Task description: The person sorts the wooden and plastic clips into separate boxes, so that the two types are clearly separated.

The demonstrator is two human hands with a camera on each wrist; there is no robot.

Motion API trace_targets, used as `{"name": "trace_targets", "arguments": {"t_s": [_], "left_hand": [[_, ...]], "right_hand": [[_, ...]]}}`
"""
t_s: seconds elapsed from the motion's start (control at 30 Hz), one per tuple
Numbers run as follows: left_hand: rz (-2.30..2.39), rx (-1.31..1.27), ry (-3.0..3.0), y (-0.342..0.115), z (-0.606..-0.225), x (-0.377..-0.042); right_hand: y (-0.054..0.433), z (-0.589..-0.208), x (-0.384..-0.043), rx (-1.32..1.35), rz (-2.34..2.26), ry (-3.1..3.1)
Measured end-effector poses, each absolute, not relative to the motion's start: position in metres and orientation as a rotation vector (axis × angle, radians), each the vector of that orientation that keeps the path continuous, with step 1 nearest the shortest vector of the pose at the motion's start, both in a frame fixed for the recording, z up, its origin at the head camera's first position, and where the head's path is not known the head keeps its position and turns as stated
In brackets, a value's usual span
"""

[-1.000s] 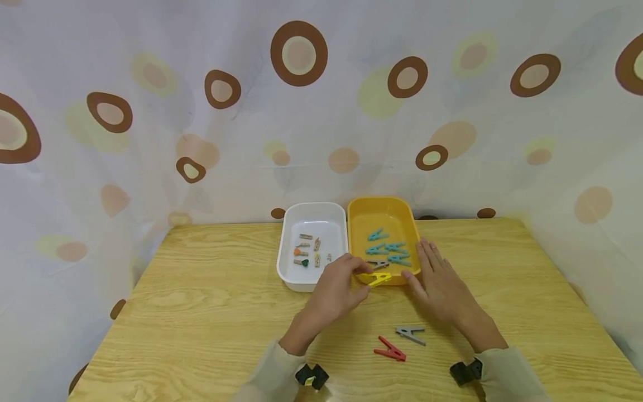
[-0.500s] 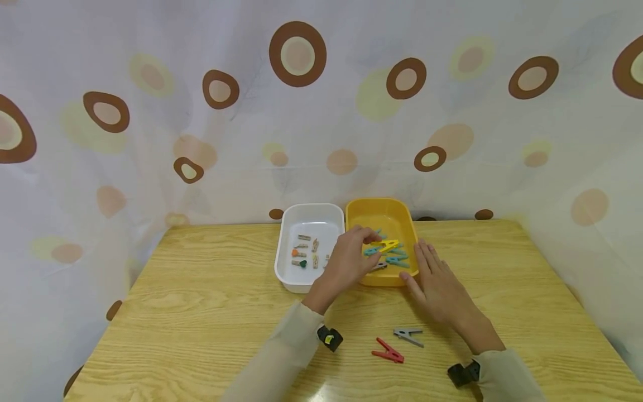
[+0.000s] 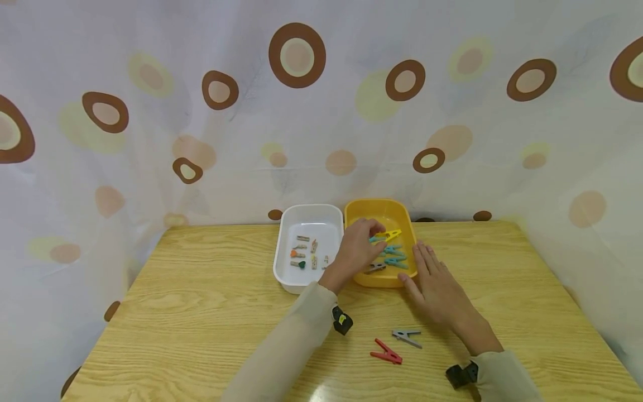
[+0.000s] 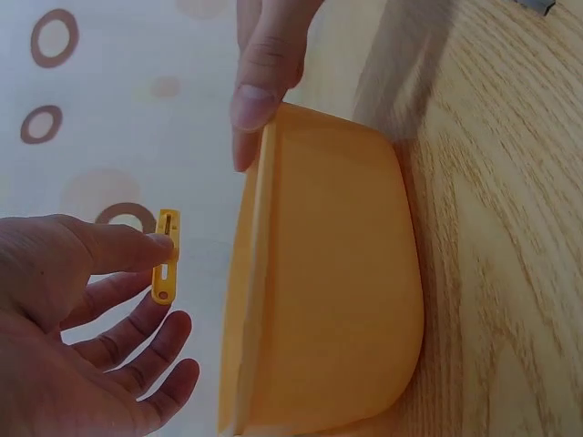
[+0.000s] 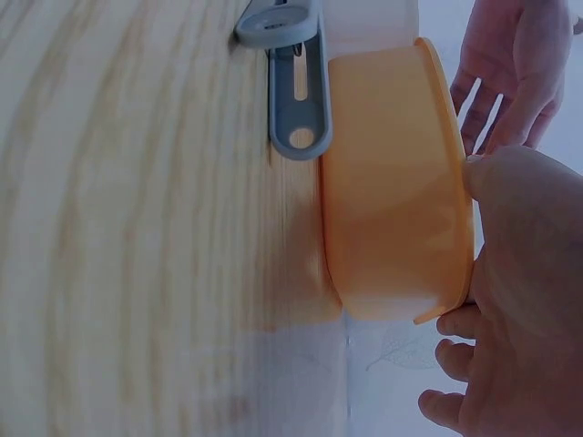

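My left hand [image 3: 358, 250] pinches a yellow clothespin [image 3: 394, 235] above the inside of the yellow tray [image 3: 387, 282]. In the left wrist view, thumb and fingers hold that clothespin [image 4: 164, 284] clear of the tray's rim. My right hand [image 3: 443, 291] rests against the tray's near right corner, fingers laid along its side and thumb at the front rim. Several teal clothespins [image 3: 397, 262] and a grey one [image 3: 375, 268] lie inside the tray, partly hidden by my left hand. A red clothespin [image 3: 387, 353] and a grey clothespin [image 3: 408, 337] lie on the table in front.
Left of the yellow tray, touching or nearly so, stands a white tray [image 3: 279, 268] with several small wooden clothespins [image 3: 297, 264], some decorated. Both trays stand at the back of the wooden table [image 3: 211, 312], before a patterned curtain [image 3: 311, 128].
My left hand has carried the yellow clothespin from the tray's front edge forward over its inside, toward the back. The right hand has stayed at the tray's corner.
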State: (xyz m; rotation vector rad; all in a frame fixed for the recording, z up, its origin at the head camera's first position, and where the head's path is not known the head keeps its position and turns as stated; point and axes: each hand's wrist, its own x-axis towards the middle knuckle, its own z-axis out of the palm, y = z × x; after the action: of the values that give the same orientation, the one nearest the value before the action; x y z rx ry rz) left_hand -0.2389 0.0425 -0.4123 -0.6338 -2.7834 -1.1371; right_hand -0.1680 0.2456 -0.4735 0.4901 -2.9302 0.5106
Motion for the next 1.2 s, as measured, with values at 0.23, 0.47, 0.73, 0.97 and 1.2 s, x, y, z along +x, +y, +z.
{"name": "trace_targets", "arguments": {"t_s": [0.23, 0.47, 0.73, 0.97, 1.2], "left_hand": [[-1.162, -0.619, -2.780, 0.053, -0.419, -0.248], [-1.186, -0.558, -2.794, 0.066, -0.420, -0.259], [-1.172, -0.489, -2.820, 0.075, -0.424, -0.274], [-1.147, -0.445, -2.880, 0.087, -0.434, -0.288], [-1.107, -0.383, -2.921, 0.093, -0.441, -0.294]], "right_hand": [[0.249, -0.475, -0.167, 0.484, 0.502, -2.933], [0.250, -0.476, -0.167, 0.481, 0.493, -2.934], [0.248, -0.477, -0.168, 0.486, 0.499, -2.927], [0.246, -0.476, -0.168, 0.481, 0.505, -2.919], [0.248, -0.477, -0.168, 0.481, 0.497, -2.910]]}}
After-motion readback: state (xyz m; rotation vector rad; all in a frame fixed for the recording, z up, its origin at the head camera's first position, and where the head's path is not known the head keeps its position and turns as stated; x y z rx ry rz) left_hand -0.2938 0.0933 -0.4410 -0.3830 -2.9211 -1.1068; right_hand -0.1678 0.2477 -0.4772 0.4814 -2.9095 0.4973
